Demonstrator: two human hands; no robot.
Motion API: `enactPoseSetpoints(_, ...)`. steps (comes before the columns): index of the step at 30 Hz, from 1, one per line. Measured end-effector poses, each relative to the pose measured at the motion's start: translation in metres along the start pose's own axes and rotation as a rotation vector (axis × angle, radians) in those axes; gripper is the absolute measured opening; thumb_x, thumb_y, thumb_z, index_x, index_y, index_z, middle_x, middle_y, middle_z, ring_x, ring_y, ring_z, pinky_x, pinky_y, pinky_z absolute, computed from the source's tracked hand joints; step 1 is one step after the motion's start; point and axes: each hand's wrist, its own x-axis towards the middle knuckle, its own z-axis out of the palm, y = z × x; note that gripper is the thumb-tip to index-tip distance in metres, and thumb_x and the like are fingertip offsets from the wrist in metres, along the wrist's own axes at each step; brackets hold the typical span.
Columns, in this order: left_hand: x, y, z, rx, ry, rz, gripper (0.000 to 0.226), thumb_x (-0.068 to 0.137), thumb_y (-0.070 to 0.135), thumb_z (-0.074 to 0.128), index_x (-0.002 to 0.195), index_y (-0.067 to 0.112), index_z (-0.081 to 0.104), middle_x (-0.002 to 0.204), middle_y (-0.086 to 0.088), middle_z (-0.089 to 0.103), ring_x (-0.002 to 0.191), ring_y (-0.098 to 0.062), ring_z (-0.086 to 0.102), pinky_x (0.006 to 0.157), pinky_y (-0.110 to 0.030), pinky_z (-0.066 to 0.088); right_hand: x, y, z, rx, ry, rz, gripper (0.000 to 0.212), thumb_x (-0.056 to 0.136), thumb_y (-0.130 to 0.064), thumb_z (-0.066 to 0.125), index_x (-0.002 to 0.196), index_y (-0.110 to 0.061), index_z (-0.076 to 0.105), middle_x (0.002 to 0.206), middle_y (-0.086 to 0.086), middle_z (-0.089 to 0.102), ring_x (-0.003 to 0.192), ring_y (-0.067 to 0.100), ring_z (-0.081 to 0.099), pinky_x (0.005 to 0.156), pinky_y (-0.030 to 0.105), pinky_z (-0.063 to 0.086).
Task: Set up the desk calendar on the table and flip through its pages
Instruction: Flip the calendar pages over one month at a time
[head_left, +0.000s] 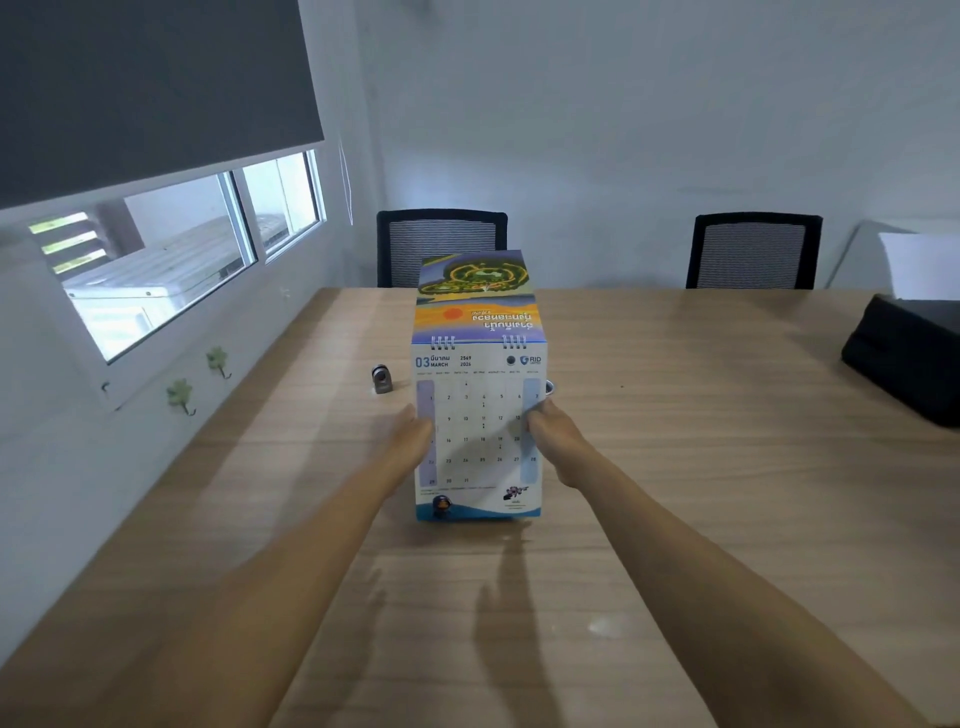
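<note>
- Looking down over a wooden table (675, 467), I see a desk calendar (478, 431) standing near its middle, held at both side edges.
- My left hand (413, 434) presses against the calendar's left edge, fingers curled onto the page; its grip looks closed on the calendar.
- My right hand (553, 434) clasps the calendar's right edge in the same way, thumb on the front.
- Facing me is the March page, a grid of dates with "03 MARCH 2026" printed at its top left.
- Above the wire binding (478, 342), a colourful picture page (475, 296) is folded up and back, its print upside down to me.
- Left of the calendar, a small dark object (382, 379) sits on the table; I cannot tell what it is.
- Behind the calendar, two black mesh-backed chairs (441, 247) stand at the table's far edge.
- Far right of the calendar, a black bag (904, 353) rests on the table.
- Left of the calendar, a window (171, 260) with a grey roller blind (156, 83) fills the wall.
</note>
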Motion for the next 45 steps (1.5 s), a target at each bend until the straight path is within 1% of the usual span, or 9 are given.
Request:
enactPoseSetpoints(4,-0.002,-0.002,-0.011,0.046,0.152,-0.047,0.022,0.084,0.021,0.042,0.086,0.011,0.061,0.089,-0.007,0.067,0.082,-0.026,0.063,0.067,-0.035,0.047,-0.008,-0.001,-0.004,-0.071,0.154,-0.035,0.035,0.092,-0.013,0.038,0.117,0.0,0.058,0.121,0.02,0.061,0.108,0.034,0.057,0.086,0.041,0.049)
enactPoseSetpoints(8,-0.007,-0.001,-0.018,0.083,0.249,-0.061,0.022,0.079,0.021,0.05,0.057,0.019,0.045,0.063,-0.006,0.051,0.059,-0.022,0.044,0.057,-0.029,0.033,-0.007,-0.002,-0.013,-0.12,0.238,-0.043,0.028,0.088,-0.017,0.049,0.095,0.005,0.065,0.091,0.013,0.061,0.078,0.023,0.052,0.065,0.031,0.044)
enactPoseSetpoints(17,-0.018,0.012,-0.017,0.034,0.215,-0.096,0.031,0.08,0.017,0.053,0.053,0.018,0.037,0.061,-0.004,0.046,0.06,-0.021,0.043,0.057,-0.029,0.037,-0.01,-0.01,-0.009,-0.134,0.122,0.01,0.007,0.09,-0.012,0.044,0.092,-0.006,0.047,0.076,0.006,0.049,0.066,0.019,0.046,0.059,0.027,0.038)
enactPoseSetpoints(21,-0.014,0.007,-0.029,-0.103,0.187,-0.115,0.006,0.073,0.013,0.054,0.07,0.013,0.058,0.075,-0.011,0.059,0.066,-0.022,0.052,0.063,-0.031,0.043,-0.011,-0.01,-0.017,-0.098,0.197,-0.022,0.008,0.093,-0.017,0.039,0.089,-0.011,0.045,0.067,-0.002,0.041,0.055,0.012,0.039,0.047,0.024,0.028)
enactPoseSetpoints(26,-0.019,0.025,-0.045,-0.418,0.051,-0.181,0.018,0.082,0.008,0.059,0.096,-0.002,0.064,0.082,-0.014,0.072,0.07,-0.024,0.065,0.063,-0.027,0.054,-0.014,-0.022,-0.038,0.037,0.174,0.08,0.024,0.086,-0.013,0.05,0.063,-0.011,0.044,0.065,0.008,0.047,0.054,0.022,0.043,0.056,0.028,0.037)
enactPoseSetpoints(32,-0.023,0.057,-0.059,-0.6,-0.049,-0.101,0.011,0.091,0.014,0.054,0.092,0.007,0.063,0.083,-0.009,0.069,0.069,-0.018,0.065,0.048,-0.024,0.054,-0.019,-0.044,-0.063,0.401,-0.043,0.08,0.018,0.091,-0.025,0.05,0.087,-0.008,0.057,0.081,0.01,0.062,0.065,0.021,0.062,0.054,0.025,0.052)
enactPoseSetpoints(35,-0.016,0.068,-0.06,-0.683,-0.073,-0.011,0.022,0.096,0.019,0.042,0.089,0.013,0.063,0.101,-0.009,0.066,0.081,-0.019,0.062,0.069,-0.027,0.054,-0.014,-0.054,-0.057,0.671,-0.089,-0.055,0.028,0.097,-0.022,0.036,0.099,-0.012,0.062,0.096,0.004,0.065,0.09,0.022,0.06,0.078,0.034,0.051)
enactPoseSetpoints(39,-0.003,0.079,-0.05,-0.146,0.079,0.203,0.022,0.095,0.022,0.044,0.102,0.021,0.065,0.113,-0.007,0.066,0.105,-0.028,0.061,0.093,-0.044,0.047,-0.005,-0.058,-0.036,0.126,0.05,-0.328,0.044,0.1,-0.041,0.031,0.13,-0.017,0.051,0.127,0.001,0.056,0.118,0.023,0.05,0.102,0.044,0.041)
enactPoseSetpoints(45,0.025,0.07,-0.048,0.576,0.083,0.361,0.059,0.091,0.01,0.043,0.149,0.02,0.035,0.156,-0.005,0.036,0.138,-0.032,0.038,0.103,-0.049,0.048,0.015,-0.056,-0.021,-0.849,0.122,-0.451,0.063,0.095,-0.018,0.032,0.153,-0.022,0.008,0.163,-0.003,0.002,0.149,0.028,0.001,0.121,0.052,0.012)
